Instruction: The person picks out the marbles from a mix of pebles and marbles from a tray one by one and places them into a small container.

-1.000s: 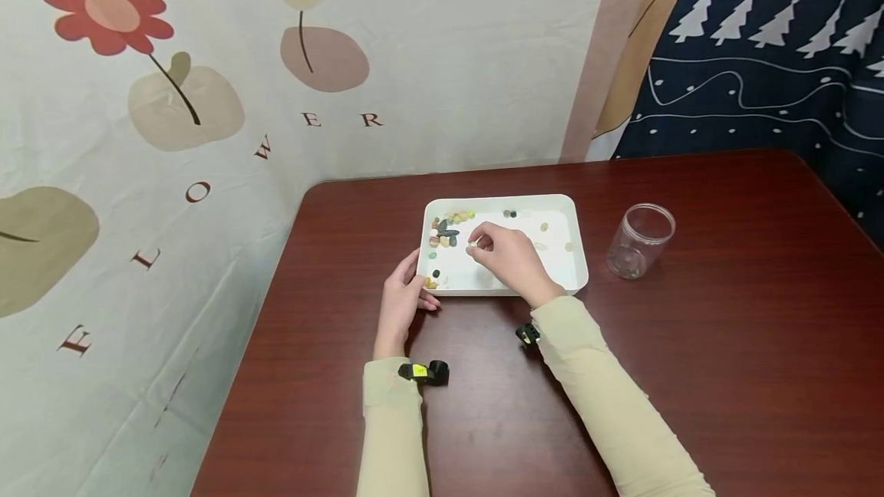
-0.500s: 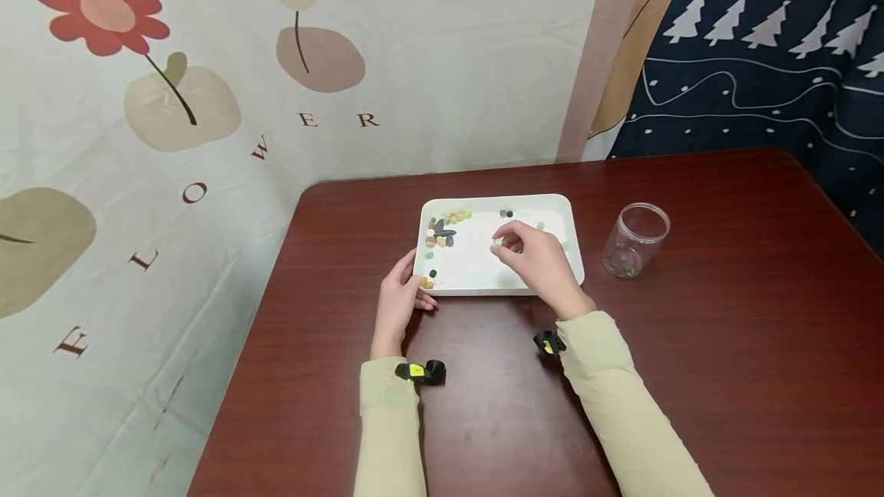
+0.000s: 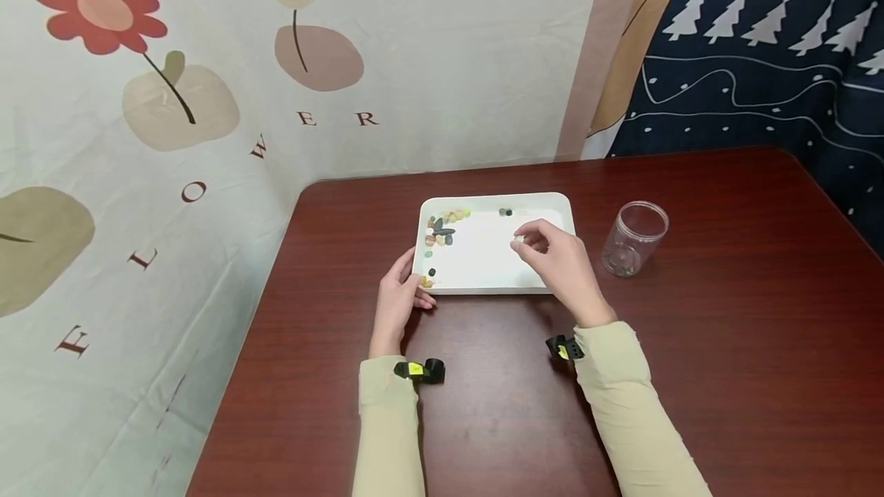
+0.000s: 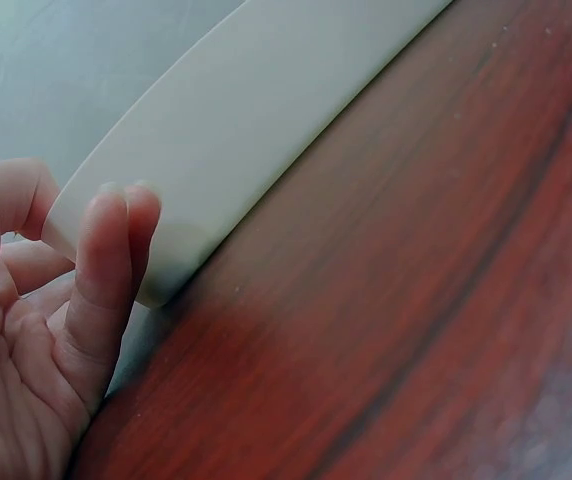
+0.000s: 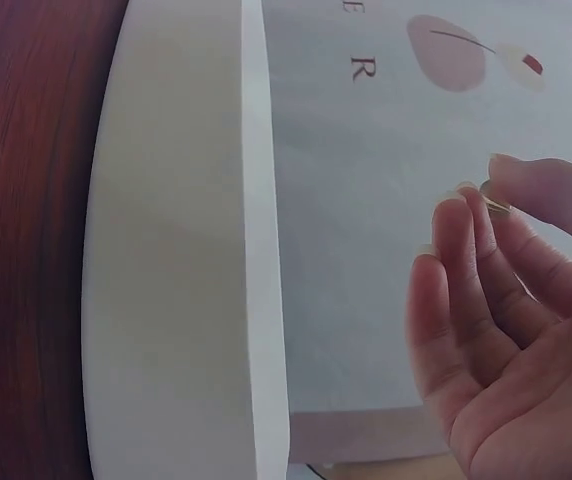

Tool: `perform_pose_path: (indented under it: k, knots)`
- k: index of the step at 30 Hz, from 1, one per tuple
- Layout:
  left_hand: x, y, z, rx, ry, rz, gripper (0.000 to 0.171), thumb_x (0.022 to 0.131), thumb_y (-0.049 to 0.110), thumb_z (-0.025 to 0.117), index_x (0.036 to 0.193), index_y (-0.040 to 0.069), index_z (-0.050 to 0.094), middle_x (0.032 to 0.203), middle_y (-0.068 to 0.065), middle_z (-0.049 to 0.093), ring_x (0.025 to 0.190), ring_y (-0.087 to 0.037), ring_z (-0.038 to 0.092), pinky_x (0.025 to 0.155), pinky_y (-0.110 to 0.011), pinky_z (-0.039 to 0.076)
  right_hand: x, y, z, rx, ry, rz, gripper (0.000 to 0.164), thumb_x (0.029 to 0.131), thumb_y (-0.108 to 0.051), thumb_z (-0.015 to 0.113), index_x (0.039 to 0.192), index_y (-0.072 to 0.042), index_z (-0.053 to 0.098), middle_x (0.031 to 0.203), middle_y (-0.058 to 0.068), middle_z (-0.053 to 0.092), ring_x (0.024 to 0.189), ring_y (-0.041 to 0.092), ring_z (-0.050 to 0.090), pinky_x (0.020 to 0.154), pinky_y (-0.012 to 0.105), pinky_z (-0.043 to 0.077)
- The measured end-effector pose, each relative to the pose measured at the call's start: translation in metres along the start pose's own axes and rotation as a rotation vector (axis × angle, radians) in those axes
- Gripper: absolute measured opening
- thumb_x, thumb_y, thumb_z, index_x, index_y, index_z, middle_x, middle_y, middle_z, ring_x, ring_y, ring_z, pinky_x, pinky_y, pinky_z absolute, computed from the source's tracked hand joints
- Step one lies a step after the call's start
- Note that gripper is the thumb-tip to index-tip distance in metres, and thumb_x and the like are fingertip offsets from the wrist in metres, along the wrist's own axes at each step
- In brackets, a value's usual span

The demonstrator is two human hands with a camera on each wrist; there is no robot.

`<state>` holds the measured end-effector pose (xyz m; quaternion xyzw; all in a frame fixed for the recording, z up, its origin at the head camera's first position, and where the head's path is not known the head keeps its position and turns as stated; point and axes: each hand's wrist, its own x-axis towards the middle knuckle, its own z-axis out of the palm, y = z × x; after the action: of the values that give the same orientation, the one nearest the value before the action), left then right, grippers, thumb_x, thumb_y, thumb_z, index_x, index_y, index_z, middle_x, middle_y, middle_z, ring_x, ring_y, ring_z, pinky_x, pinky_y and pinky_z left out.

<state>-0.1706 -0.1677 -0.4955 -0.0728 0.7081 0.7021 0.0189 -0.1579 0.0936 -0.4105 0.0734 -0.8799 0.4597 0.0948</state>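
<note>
A white rectangular tray [image 3: 476, 263] lies on the table, with several small coloured pebbles [image 3: 443, 232] grouped along its left side. My left hand [image 3: 397, 301] grips the tray's near left corner, thumb at the rim; in the left wrist view its fingers [image 4: 104, 255] bend against the outer wall. Above the right part of the tray, my right hand [image 3: 565, 267] pinches a small pebble between thumb and forefinger. Only a greenish sliver of this pebble [image 5: 497, 207] shows in the right wrist view; the fingertips hide most of it.
To the right of the tray stands a clear, lidless jar [image 3: 635, 232] with a little something at its bottom. Two pebbles [image 3: 506, 212] sit by the tray's far edge. The reddish-brown table [image 3: 483, 420] meets a flower-printed cloth [image 3: 449, 60] behind.
My right hand has moved rightward over the tray, carrying the pinched pebble, and now covers the tray's right side. The left hand has stayed at the corner.
</note>
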Motion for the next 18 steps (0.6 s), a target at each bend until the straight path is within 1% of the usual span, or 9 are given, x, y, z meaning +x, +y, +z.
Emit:
perform_pose_path:
  k: [2, 3, 8, 10, 18]
  knots:
    - [0.000, 0.001, 0.000, -0.006, -0.004, -0.008, 0.055, 0.081, 0.000, 0.042, 0.132, 0.021, 0.043, 0.130, 0.000, 0.046, 0.049, -0.028, 0.059, 0.046, -0.036, 0.053, 0.000, 0.001, -0.003, 0.006, 0.007, -0.008, 0.020, 0.081, -0.032, 0.062, 0.097, -0.021, 0.062, 0.083, -0.005, 0.060, 0.076, 0.009, 0.056, 0.068, 0.029, 0.046]
    - [-0.001, 0.004, 0.001, -0.004, -0.007, -0.013, 0.055, 0.081, 0.000, 0.042, 0.133, 0.019, 0.042, 0.130, -0.001, 0.046, 0.050, -0.028, 0.059, 0.047, -0.036, 0.053, 0.000, 0.002, -0.004, 0.007, 0.011, -0.010, 0.019, 0.081, -0.031, 0.062, 0.097, -0.021, 0.062, 0.082, -0.005, 0.060, 0.076, 0.009, 0.056, 0.069, 0.028, 0.046]
    - [-0.001, 0.005, 0.001, 0.018, 0.008, -0.033, 0.055, 0.082, 0.001, 0.042, 0.133, 0.021, 0.042, 0.129, 0.000, 0.047, 0.051, -0.029, 0.060, 0.048, -0.037, 0.053, 0.000, 0.003, -0.009, -0.002, 0.028, -0.024, 0.017, 0.080, -0.028, 0.064, 0.095, -0.022, 0.061, 0.081, -0.007, 0.059, 0.075, 0.006, 0.054, 0.070, 0.025, 0.046]
    - [0.001, 0.001, 0.000, 0.024, 0.017, -0.026, 0.054, 0.082, 0.002, 0.043, 0.132, 0.022, 0.043, 0.128, 0.001, 0.048, 0.051, -0.028, 0.060, 0.048, -0.038, 0.053, 0.000, 0.004, -0.011, -0.007, 0.039, -0.027, 0.017, 0.080, -0.028, 0.065, 0.095, -0.022, 0.061, 0.080, -0.007, 0.058, 0.075, 0.005, 0.053, 0.070, 0.025, 0.046]
    - [0.001, 0.001, 0.001, 0.034, 0.018, -0.030, 0.053, 0.082, 0.004, 0.043, 0.132, 0.022, 0.043, 0.128, 0.001, 0.048, 0.051, -0.028, 0.060, 0.049, -0.037, 0.053, -0.002, 0.002, -0.024, 0.012, 0.109, -0.057, 0.020, 0.079, -0.029, 0.066, 0.097, -0.021, 0.062, 0.082, -0.008, 0.060, 0.076, 0.005, 0.054, 0.070, 0.025, 0.048]
